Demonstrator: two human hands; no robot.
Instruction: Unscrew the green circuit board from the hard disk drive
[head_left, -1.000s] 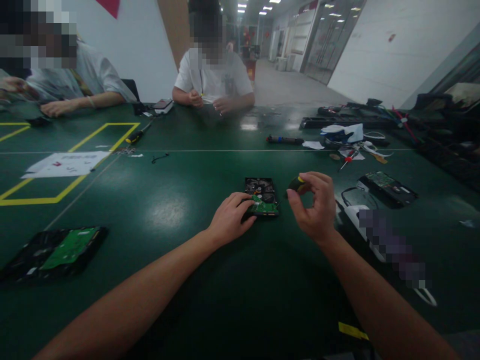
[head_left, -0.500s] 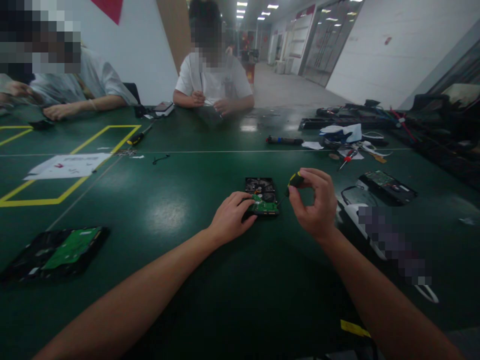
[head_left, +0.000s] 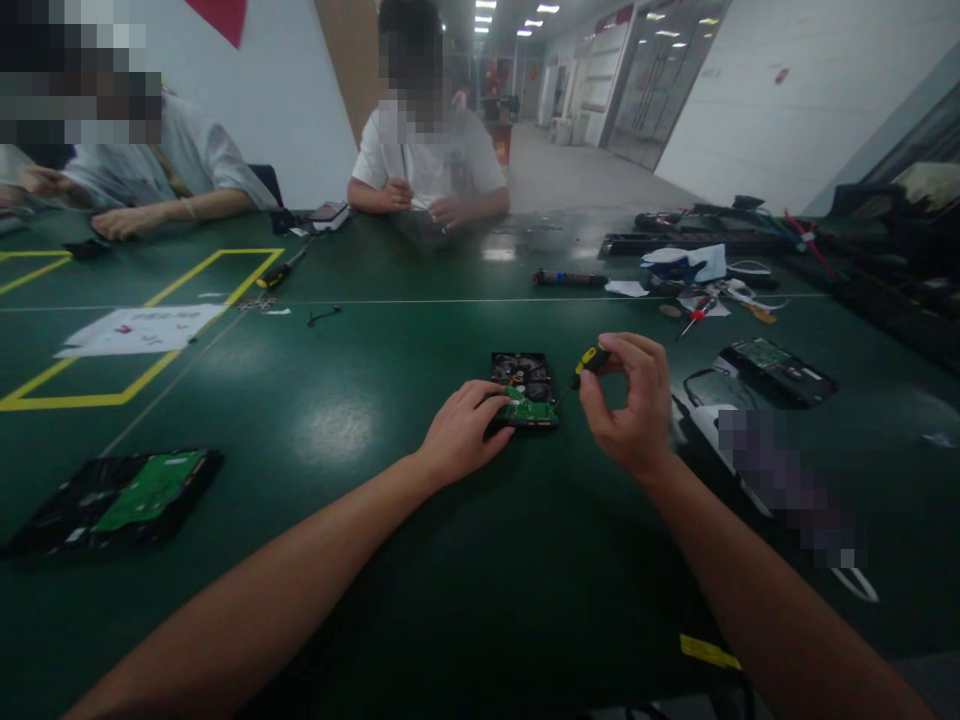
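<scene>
A hard drive [head_left: 523, 372] with a green circuit board [head_left: 534, 410] lies on the dark green table in front of me. My left hand [head_left: 466, 432] grips its left side, the thumb at the near edge and the fingers over the board. Between the thumb and fingers of my right hand [head_left: 634, 400] is the yellow-and-black handle of a screwdriver [head_left: 591, 362]. The tool slants down to the left, its thin shaft reaching the board's right edge. Whether the tip touches a screw is too small to tell.
Another drive [head_left: 150, 490] lies at the left, one more [head_left: 780, 370] at the right beside a white-edged pouch [head_left: 780, 480]. Farther back are a second screwdriver [head_left: 274, 275], a paper sheet [head_left: 142, 330] and a red-handled tool [head_left: 699, 315]. People sit across the table.
The screwdriver handle has turned slightly in my right hand, showing more of its yellow side. My left hand stays on the drive.
</scene>
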